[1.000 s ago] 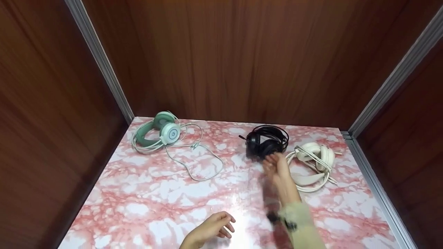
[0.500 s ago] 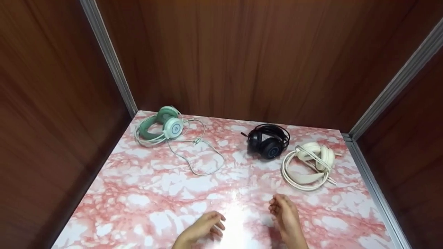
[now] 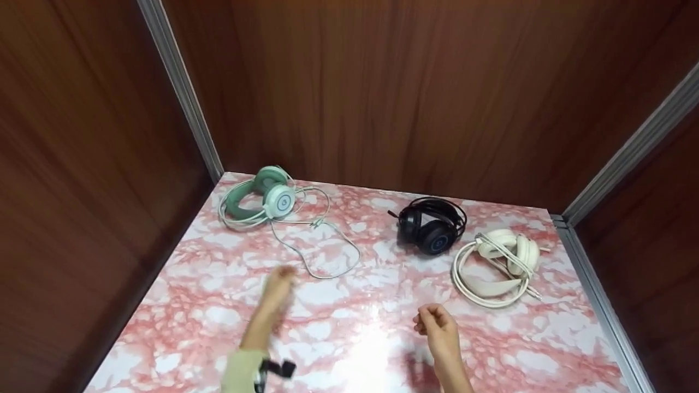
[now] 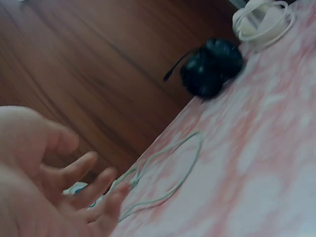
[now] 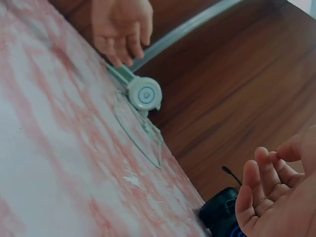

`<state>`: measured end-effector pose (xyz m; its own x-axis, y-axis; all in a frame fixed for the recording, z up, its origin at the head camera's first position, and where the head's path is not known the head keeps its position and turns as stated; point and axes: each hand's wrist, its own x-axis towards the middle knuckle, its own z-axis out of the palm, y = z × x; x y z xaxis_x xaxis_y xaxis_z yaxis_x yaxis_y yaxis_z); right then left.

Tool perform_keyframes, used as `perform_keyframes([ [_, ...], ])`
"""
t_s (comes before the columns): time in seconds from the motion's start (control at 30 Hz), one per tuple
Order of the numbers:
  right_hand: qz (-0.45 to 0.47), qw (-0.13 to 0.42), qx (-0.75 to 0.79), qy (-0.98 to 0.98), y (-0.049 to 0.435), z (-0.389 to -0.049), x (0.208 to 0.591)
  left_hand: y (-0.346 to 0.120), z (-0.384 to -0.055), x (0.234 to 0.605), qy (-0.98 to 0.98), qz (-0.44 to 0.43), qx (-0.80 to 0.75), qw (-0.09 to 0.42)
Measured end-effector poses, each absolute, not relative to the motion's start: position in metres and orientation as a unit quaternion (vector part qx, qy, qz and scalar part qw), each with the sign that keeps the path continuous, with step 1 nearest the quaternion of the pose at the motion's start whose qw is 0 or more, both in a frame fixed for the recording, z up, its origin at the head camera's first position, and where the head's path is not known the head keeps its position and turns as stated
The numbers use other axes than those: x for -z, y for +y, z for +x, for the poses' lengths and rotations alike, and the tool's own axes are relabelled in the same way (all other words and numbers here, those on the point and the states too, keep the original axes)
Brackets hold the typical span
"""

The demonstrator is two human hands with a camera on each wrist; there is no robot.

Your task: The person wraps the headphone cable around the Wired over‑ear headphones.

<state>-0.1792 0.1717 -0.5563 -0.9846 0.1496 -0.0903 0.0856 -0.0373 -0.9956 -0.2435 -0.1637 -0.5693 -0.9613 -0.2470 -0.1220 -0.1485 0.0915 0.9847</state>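
Note:
My left hand (image 3: 277,289) is raised over the left-middle of the table, just short of a mint-green headset (image 3: 280,202) and its looped cable (image 3: 306,262). Seen from the left wrist, its fingers (image 4: 101,185) are loosely bent with nothing in them. My right hand (image 3: 442,335) hovers nearer the front, right of the middle. Its fingers (image 5: 252,177) curl loosely and hold nothing in the right wrist view. Beyond it stands a black headset (image 3: 435,238) with a short microphone boom. Closest on its right lies a cream-white headset (image 3: 527,256) wound in its own cable.
The table (image 3: 218,284) has a red and white marbled top. Dark wood panels enclose it at the back (image 3: 355,98) and both sides. Metal strips (image 3: 185,93) run along the corners.
My right hand has drawn back from the black headset toward the front. My left hand has moved forward and left, toward the green headset. The headsets keep their places on the table.

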Motion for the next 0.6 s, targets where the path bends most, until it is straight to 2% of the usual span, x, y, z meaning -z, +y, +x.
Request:
perform_keyframes([
  [0.1,-0.087,0.017,-0.702,-0.707,0.165,-0.184,0.559,-0.190,-0.286,0.560,-0.758,0.199,0.606,0.138],
  [0.2,-0.091,0.007,-0.691,-0.717,0.165,-0.182,0.560,-0.210,-0.324,0.552,-0.786,0.252,0.538,0.172],
  [0.37,-0.043,-0.018,-0.698,-0.715,0.160,-0.182,0.561,-0.250,-0.374,0.548,-0.849,0.286,0.421,0.143],
  [0.6,-0.034,-0.055,-0.691,-0.720,0.165,-0.185,0.561,-0.282,-0.406,0.568,-0.959,0.164,0.225,0.049],
])
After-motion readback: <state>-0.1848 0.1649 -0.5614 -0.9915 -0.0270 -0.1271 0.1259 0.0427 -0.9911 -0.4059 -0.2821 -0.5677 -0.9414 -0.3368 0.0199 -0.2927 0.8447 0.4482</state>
